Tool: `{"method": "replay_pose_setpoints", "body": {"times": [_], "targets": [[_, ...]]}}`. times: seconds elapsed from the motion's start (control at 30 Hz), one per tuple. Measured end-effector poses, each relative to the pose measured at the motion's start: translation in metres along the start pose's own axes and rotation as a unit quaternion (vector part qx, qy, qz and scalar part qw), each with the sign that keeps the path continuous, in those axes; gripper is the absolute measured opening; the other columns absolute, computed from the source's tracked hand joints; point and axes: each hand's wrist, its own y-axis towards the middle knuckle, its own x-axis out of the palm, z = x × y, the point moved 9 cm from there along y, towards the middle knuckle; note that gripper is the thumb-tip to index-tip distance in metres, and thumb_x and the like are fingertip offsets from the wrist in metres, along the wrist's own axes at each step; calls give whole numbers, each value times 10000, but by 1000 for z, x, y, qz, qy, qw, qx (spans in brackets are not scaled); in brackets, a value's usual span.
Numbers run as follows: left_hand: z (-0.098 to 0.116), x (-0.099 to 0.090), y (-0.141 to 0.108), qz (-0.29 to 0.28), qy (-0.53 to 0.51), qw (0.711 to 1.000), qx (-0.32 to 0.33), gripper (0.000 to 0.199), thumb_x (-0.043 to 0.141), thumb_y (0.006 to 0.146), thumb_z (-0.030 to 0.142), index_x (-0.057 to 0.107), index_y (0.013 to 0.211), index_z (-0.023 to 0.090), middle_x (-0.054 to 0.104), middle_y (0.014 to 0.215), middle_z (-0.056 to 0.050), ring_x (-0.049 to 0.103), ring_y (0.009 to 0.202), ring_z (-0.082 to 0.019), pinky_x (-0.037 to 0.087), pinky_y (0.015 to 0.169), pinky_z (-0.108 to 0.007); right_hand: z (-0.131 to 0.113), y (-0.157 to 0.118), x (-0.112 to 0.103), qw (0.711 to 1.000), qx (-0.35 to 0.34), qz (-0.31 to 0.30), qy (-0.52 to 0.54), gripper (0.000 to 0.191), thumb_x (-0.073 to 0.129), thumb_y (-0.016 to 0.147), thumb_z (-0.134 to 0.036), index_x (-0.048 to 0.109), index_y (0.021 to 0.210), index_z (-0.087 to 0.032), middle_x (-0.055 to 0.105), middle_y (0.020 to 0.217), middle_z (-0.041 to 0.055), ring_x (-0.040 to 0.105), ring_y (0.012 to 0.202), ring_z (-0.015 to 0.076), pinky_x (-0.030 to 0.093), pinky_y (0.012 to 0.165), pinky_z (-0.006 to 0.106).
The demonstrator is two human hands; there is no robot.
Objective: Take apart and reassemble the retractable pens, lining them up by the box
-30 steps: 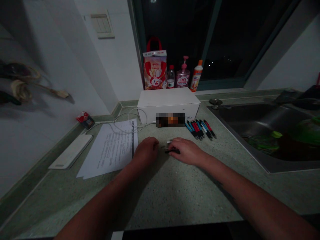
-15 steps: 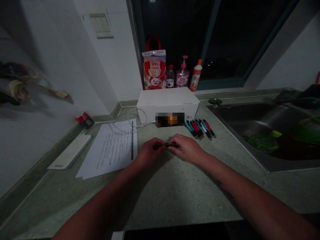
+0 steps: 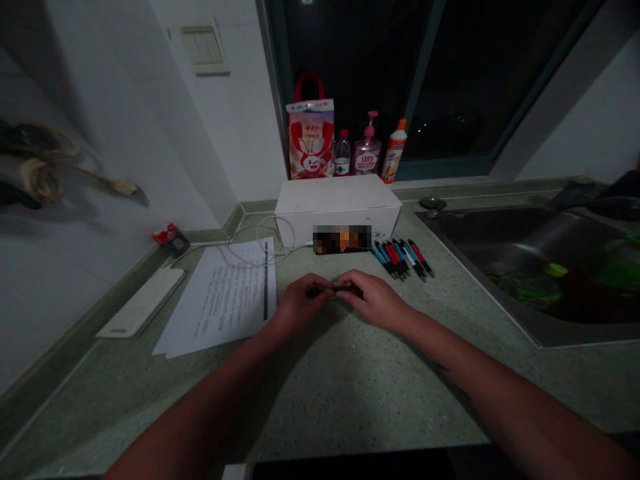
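Note:
Above the middle of the green speckled counter (image 3: 340,387), my left hand (image 3: 303,303) and my right hand (image 3: 371,297) meet fingertip to fingertip. Both pinch a small, dark, thin piece (image 3: 343,289), which lies level between them; fingers hide its ends and its kind is too small to tell. Just behind my hands a phone (image 3: 343,241) with a blurred screen leans on a white box (image 3: 337,197). Several blue, red and black pens (image 3: 400,259) lie in a row behind and right of my right hand. Printed sheets (image 3: 225,293) lie to the left of my left hand.
A white cable (image 3: 240,262) crosses the sheets near a white power bank-like slab (image 3: 143,303) and a small red and black packet (image 3: 170,239). At right is a metal sink (image 3: 505,293) with green items. A bag (image 3: 311,143) and bottles (image 3: 367,153) stand behind the box.
The fingertips of my hands have drawn slightly closer around the dark piece. The whole view has shifted very slightly; the other objects stay where they were.

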Motion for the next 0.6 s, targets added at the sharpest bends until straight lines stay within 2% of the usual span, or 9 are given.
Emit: {"method": "replay_pose_setpoints", "body": {"times": [0.1,0.2,0.27,0.43,0.53,0.6], "targets": [[1,1,-1,-4,-3,1000,10,104,716,799,282,693,842,190,750,810,-39,697,767,-184,533,724,-304,1,1,1,1000,-4,-10,-1,184,527,1011,-288,694,981,-215,737,940,50,671,882,195,462,771,313],[2,-1,0,8,-6,1000,14,110,713,803,286,689,847,188,748,808,-39,698,763,-183,534,719,-303,5,2,0,1000,10,-6,18,168,630,956,-299,683,1095,-220,741,971,44,679,869,191,467,762,304],[2,-4,0,19,-8,1000,12,106,708,803,283,685,841,188,746,797,-38,696,748,-181,535,714,-305,9,2,0,999,27,0,19,262,703,898,-272,654,1150,-216,729,927,29,666,795,178,453,708,287],[4,-6,1,19,-21,1000,10,95,716,782,272,692,832,195,745,791,-34,694,743,-179,534,716,-306,6,1,-2,1000,20,2,16,115,615,954,-276,660,1035,-207,699,821,14,628,731,168,421,667,281],[3,-6,1,19,-28,999,6,87,713,775,260,695,831,195,745,783,-33,695,734,-176,534,704,-300,5,1,0,1000,15,-8,27,194,518,1009,-294,677,938,-209,698,786,14,635,741,169,431,692,289],[3,-6,1,24,-23,999,7,95,715,776,271,694,829,195,744,779,-31,696,734,-175,536,702,-297,5,1,1,999,10,-14,33,197,514,1009,-291,684,948,-211,700,792,14,642,758,170,436,705,290]]}}
